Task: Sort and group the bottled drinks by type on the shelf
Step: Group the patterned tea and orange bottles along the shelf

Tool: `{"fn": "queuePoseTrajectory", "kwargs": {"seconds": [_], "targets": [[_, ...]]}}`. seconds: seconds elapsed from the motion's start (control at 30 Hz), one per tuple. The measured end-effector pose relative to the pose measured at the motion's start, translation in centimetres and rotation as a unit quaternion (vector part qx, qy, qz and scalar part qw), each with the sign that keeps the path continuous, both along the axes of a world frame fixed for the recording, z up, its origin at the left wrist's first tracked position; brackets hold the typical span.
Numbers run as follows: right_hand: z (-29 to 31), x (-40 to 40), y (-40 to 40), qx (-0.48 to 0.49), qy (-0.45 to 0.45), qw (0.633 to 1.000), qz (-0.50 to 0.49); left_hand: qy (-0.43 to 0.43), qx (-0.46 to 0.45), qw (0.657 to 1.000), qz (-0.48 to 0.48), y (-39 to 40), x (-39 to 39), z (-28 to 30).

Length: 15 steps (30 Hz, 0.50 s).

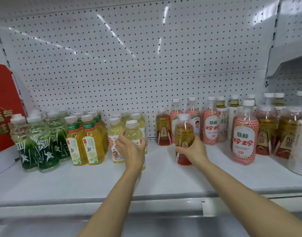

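On the white shelf [99, 182] my left hand [129, 149] grips a pale yellow bottle [133, 132] with a white cap, beside other pale yellow bottles [114, 132]. My right hand [194, 151] holds an amber bottle with a gold and red label [184, 134], upright on the shelf in front of a matching amber bottle [163, 129]. Green bottles [37, 142] stand at the far left, golden tea bottles with green neck bands [88, 142] next to them. Red-and-white patterned bottles [244, 139] and more amber bottles [264, 134] stand mixed at the right.
A white pegboard wall [129, 65] backs the shelf. A red box [3, 110] stands at the far left. A large white container [300, 147] sits at the right edge. The shelf's front rail [146, 202] carries a small paper tag.
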State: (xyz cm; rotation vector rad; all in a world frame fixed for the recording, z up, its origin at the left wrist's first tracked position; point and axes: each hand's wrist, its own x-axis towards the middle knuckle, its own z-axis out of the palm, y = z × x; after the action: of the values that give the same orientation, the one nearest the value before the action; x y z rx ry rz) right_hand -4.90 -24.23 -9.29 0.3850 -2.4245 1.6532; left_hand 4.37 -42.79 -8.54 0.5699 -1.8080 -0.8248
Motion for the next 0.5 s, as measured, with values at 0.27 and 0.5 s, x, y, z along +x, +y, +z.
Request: {"fn": "queuePoseTrajectory", "kwargs": {"seconds": [0.27,0.5], "targets": [[0.0,-3.1,-5.3,0.020,0.005,1.000,0.014,-0.046,-0.053,0.995,0.074,-0.7,-4.1,-0.2],[-0.4,-4.4,-7.3,0.017,0.013,0.999,0.033,-0.048,-0.101,0.991,0.076,-0.8,-4.3,-0.4]]}}
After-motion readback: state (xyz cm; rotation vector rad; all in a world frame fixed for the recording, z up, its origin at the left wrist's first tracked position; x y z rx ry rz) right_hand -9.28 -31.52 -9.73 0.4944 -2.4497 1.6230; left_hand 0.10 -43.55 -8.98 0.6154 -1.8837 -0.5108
